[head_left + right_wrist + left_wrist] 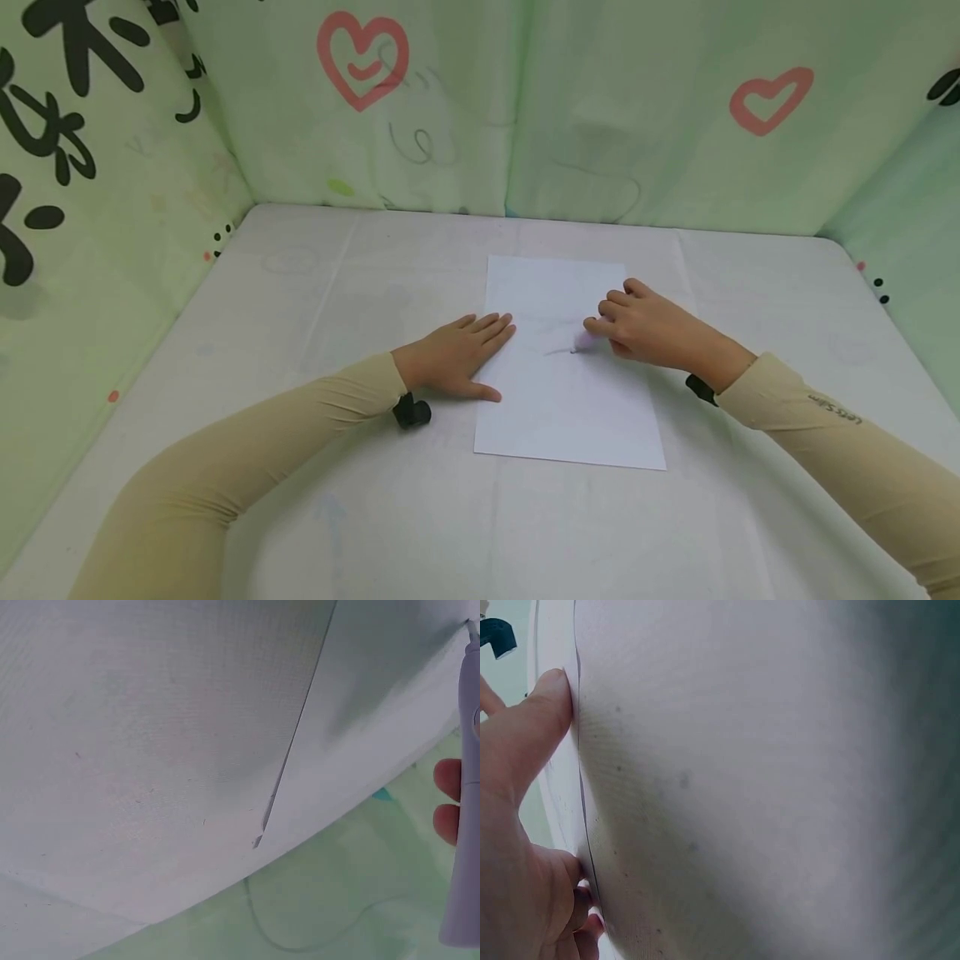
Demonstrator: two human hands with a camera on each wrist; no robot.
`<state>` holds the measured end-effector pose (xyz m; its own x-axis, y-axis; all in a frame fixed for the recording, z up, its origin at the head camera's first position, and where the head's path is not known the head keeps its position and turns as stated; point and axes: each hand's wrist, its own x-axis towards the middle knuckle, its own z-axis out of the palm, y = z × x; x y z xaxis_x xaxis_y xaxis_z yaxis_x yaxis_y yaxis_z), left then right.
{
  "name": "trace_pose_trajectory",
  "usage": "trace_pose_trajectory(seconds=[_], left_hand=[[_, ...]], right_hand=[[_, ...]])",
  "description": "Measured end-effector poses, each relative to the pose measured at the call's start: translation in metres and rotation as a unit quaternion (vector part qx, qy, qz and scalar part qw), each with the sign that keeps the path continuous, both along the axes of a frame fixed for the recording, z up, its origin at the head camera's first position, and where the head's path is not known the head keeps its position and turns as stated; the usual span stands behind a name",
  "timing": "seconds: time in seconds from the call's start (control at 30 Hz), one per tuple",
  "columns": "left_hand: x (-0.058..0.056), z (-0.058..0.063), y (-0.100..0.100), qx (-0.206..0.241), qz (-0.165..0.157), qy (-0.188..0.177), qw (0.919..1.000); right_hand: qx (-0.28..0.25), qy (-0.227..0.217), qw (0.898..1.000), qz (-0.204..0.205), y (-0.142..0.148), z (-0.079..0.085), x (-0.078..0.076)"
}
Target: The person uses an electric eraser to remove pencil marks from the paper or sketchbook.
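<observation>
A white sheet of paper [566, 425] lies on the table in the head view. My left hand [459, 357] is spread flat over its left edge, the fingertips and thumb resting on the sheet. The left wrist view shows the left thumb [544, 712] at the paper's edge. Over the sheet's right half, my right hand [645, 327] grips a thick lilac pen-shaped tool [463, 862] with a narrow metallic tip, which points down at the paper. A short faint grey line [557, 351] runs left from that tip. The right hand's fingers partly hide the tool in the head view.
A white cloth covers the table [360, 517]. Green curtains [622, 108] with red hearts and black lettering stand behind it and at both sides. Black wrist cameras sit under the left cuff [411, 412] and the right cuff [702, 388].
</observation>
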<state>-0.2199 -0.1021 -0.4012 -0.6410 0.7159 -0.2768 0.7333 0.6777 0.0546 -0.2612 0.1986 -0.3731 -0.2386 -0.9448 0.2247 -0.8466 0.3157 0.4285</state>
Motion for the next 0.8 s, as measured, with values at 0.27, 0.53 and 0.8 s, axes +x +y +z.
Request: trace_pose_trajectory(seconds=[0.27,0.53,0.8], left_hand=[[-0.0018,-0.0028,-0.0002,0.003,-0.001,0.002,1.0],[-0.0019,-0.0032,-0.0002,0.001,-0.004,0.008,1.0],[-0.0015,-0.004,0.0006,-0.007,-0.003,0.007,0.9999]], right_hand=[[-0.001,-0.002,1.0,-0.002,-0.0008,0.0002,-0.0006],[0.003,0.001,1.0,-0.006,-0.0001,-0.0001,-0.0022],[0.006,0.001,1.0,-0.014,0.0006,0.0001,-0.0017]])
